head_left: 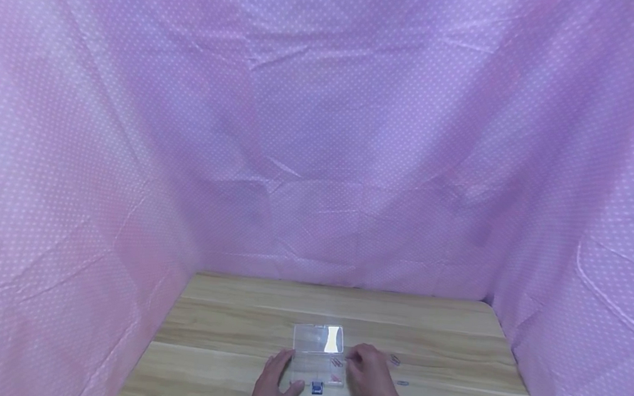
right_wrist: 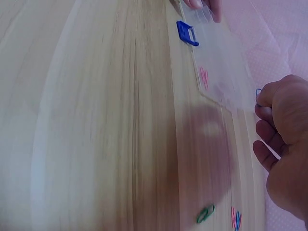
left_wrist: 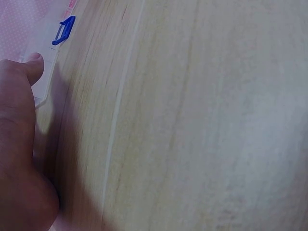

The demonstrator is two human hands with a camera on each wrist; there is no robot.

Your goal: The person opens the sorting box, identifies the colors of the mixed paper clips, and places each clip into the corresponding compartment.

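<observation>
A clear plastic box (head_left: 310,368) lies on the table with its lid (head_left: 313,338) tipped back and a blue latch (head_left: 317,388) at its front. Pink paper clips (right_wrist: 204,78) lie in its right-hand part. My left hand (head_left: 273,388) holds the box's left end, fingers along the side and thumb (left_wrist: 34,65) at the front edge. Between thumb and forefinger my right hand (head_left: 371,374) pinches a paper clip (right_wrist: 258,91), of which a small blue loop shows. That hand is just off the box's right side.
Right of the right hand, green paper clips (right_wrist: 205,213) and a small group of pink and blue clips (right_wrist: 236,219) lie on the wooden table (head_left: 215,321). Pink dotted cloth (head_left: 348,226) hangs behind the table and on both sides.
</observation>
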